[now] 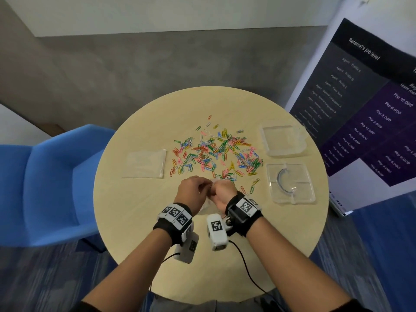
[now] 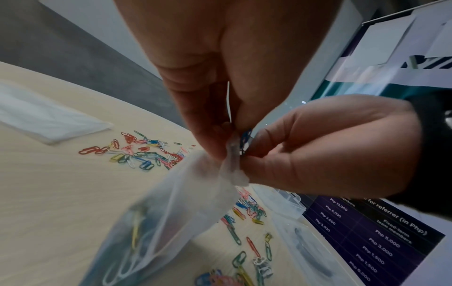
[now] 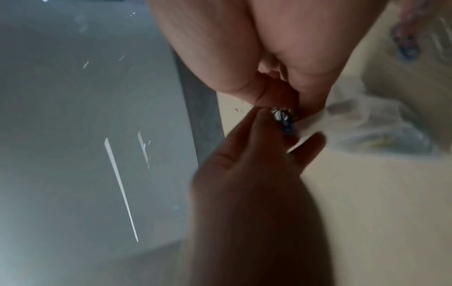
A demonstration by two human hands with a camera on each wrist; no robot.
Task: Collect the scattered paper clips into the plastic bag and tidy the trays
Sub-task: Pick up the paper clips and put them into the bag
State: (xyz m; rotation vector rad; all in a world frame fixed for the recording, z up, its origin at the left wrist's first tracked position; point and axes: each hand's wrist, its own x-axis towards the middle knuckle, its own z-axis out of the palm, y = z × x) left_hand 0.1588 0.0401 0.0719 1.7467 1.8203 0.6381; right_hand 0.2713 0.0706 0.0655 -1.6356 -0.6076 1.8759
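Observation:
Many coloured paper clips lie scattered across the middle of the round table. My two hands meet just in front of the pile. My left hand pinches the mouth of a clear plastic bag, which hangs below it with a few clips inside. My right hand pinches a small bunch of blue clips right at the bag's mouth. In the right wrist view the same clips sit between my right fingertips, with the bag beside them.
A second clear bag lies flat on the table left of the pile. Two clear plastic trays stand at the right: an empty one farther away and a divided one nearer. A blue chair is at left, a banner at right.

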